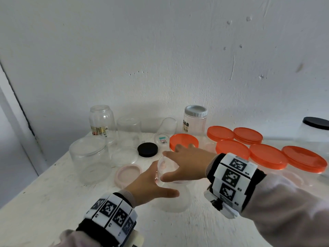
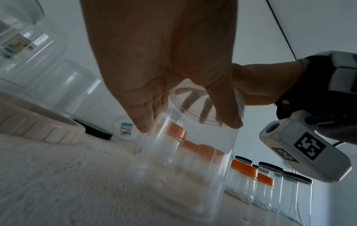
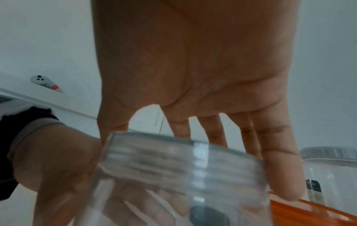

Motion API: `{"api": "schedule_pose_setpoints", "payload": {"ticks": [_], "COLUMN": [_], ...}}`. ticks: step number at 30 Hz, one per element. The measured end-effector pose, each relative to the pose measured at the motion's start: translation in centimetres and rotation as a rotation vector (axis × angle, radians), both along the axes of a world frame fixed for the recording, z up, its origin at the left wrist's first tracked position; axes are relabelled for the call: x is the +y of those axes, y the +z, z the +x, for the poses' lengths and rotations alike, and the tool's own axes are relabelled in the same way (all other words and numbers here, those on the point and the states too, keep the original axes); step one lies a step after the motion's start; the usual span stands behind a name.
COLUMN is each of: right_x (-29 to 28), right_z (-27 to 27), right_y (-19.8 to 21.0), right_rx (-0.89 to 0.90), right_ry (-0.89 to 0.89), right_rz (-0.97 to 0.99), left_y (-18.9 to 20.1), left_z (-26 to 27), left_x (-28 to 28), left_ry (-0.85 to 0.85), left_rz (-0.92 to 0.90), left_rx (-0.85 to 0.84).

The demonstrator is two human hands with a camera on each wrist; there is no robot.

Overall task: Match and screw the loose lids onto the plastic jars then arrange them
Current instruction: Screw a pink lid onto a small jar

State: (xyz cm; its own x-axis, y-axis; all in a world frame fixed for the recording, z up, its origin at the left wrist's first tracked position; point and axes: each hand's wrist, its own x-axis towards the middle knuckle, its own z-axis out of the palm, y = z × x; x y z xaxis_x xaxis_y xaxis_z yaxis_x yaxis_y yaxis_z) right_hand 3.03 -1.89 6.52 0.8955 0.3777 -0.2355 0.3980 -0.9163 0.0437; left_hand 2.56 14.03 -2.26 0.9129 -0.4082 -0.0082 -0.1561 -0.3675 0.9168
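Only my left wrist view shows black-lidded jars [image 2: 270, 166] lined up past the orange-lidded jars [image 2: 244, 168]. My head view adds a ribbed pink lid [image 1: 127, 174] and a flat black lid [image 1: 147, 149], loose on the white surface [image 1: 44, 211]. The clear jar [image 1: 175, 198] stands mid-surface. My left hand [image 1: 149, 186] grasps its smooth wall, fingers opposite thumb. My right hand [image 1: 188, 163] spreads over the ridged clear lid [image 2: 204, 105] on top, fingers clasping its rim.

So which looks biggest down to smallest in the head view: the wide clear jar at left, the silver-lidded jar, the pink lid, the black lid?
Largest first:
wide clear jar
silver-lidded jar
pink lid
black lid
The pink lid lies nearer the camera, so those two lids may be alike.
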Motion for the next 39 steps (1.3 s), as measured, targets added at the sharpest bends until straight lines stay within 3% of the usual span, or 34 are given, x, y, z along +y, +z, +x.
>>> {"api": "schedule_pose_setpoints", "payload": {"ticks": [12, 21, 26, 31, 39], "right_x": [-0.3, -2.6, -4.2, -7.1, -10.3], "right_z": [-0.9, 0.1, 0.9, 2.3, 4.2], "right_y": [-1.9, -1.5, -1.5, -1.4, -1.7], "right_rx": [-0.100, 0.081, 0.057, 0.028, -0.005], "right_ry": [-0.016, 0.012, 0.044, 0.016, -0.067], "right_rz": [0.087, 0.306, 0.368, 0.402, 0.399], "left_y": [0.3, 0.6, 1.1, 2.1, 3.4], "left_z": [0.1, 0.6, 1.5, 2.9, 7.3], "left_x": [0.1, 0.2, 0.2, 1.0, 3.3], "left_ry": [-0.005, -0.019, -0.033, 0.080, 0.298], "left_rz": [0.071, 0.155, 0.299, 0.615, 0.690], "left_rx": [0.005, 0.034, 0.040, -0.067, -0.077]}}
